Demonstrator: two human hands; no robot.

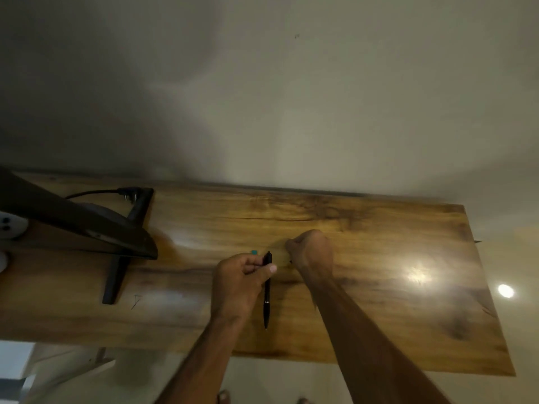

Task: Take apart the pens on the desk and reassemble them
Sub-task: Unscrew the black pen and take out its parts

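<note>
The left hand [237, 282] is pinching the black pen [267, 290] upright over the desk [379, 258], likely steadying it for unscrewing, while the right hand [310, 252] is curling into a fist, contents hidden.

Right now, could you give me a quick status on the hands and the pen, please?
Left hand gripping black pen, tip toward the body. Right hand fisted over the desk, contents unseen. Nothing obstructing.

Dim, warm indoor light. Bright glare spots shine on the glossy wooden desk [379, 258] at right. Edges bend, and the soft picture seems slightly motion-blurred.
</note>
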